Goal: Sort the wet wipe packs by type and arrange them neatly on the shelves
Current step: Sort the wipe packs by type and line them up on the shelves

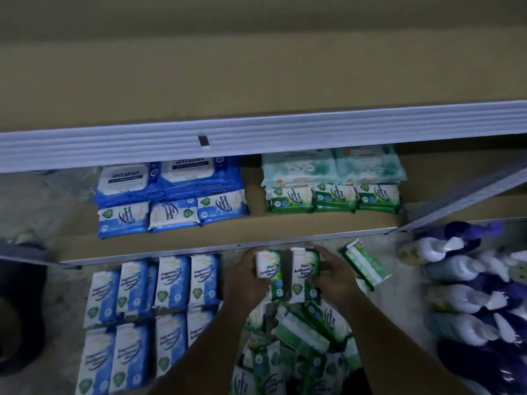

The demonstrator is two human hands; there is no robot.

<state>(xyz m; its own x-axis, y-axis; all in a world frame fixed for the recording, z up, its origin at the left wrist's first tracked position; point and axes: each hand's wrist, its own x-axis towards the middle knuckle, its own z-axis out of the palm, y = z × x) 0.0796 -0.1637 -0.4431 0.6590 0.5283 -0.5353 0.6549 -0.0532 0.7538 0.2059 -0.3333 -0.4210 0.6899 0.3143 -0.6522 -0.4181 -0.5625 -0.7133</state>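
My left hand (247, 277) grips one green Pine Antibacterial wipes pack (269, 273), and my right hand (333, 276) grips a second green pack (303, 273) beside it, both upright just below the shelf edge (199, 250). Under my hands lies a loose heap of green packs (302, 332). Blue Fragrance Free packs (159, 283) stand in rows on the floor at the left. On the shelf, blue packs (174, 213) sit in front of larger blue antabax packs (171, 178), and three green packs (333, 198) sit in front of pale green packs (333, 166).
A single green pack (366, 265) lies tilted to the right of my hands. White and purple bottles (467, 286) lie piled at the far right. A white upper shelf rail (256, 135) runs across above. A slanted metal upright (467, 192) crosses at the right.
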